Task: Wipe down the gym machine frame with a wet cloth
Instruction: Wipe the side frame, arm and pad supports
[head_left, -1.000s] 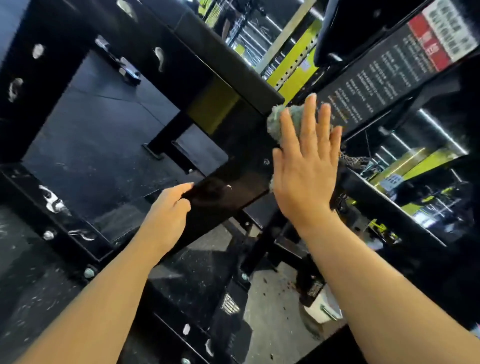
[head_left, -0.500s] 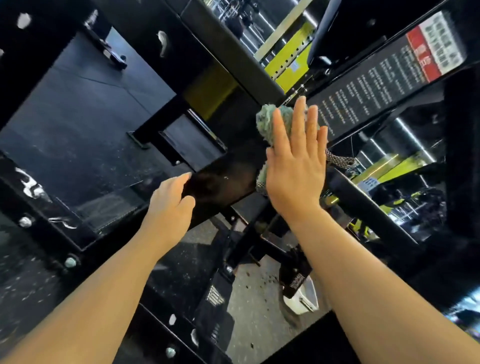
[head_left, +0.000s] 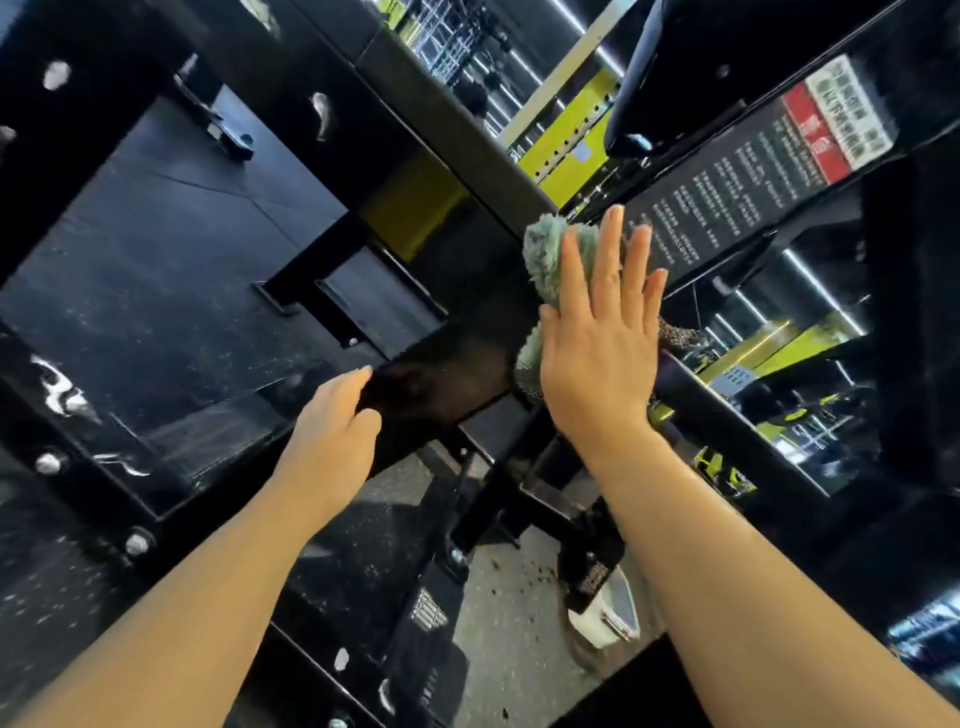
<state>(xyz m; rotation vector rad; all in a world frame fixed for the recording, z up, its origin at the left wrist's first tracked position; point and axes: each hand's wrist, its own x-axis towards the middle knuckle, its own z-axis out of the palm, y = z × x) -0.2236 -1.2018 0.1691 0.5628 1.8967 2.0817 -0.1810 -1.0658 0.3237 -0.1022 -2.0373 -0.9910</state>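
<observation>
Clearly the wipe is under way on the black frame (head_left: 447, 374). The right hand (head_left: 597, 358) lies flat, fingers straight and slightly spread, its grip open. It presses the green cloth (head_left: 540, 254) against the frame where a slanted beam meets the crossing bars. The cloth is bunched under the palm, with fluffy ends showing at the far side by the fingertips and at the left by the heel of the hand.

The left hand (head_left: 332, 436) sits nearer and to the left on the same beam. Its grip is closed over the beam's edge, thumb on the near face and fingers passing out of sight behind. It looks like a brace for the body.

To do this step well, I would spread the cloth out so that more of it meets the metal. Firm, even palm pressure suits it, and so do long overlapping strokes along the beam rather than dabs.

The joint under the palm has corners where grime can sit, so a folded edge worked into them would help. The printed label (head_left: 727, 197) just right of the fingertips probably wants only a light pass.

The beam's face between the two hands shines; whether from water or plain gloss I cannot tell. The patch under the left hand needs wiping too, once that hand shifts.
</observation>
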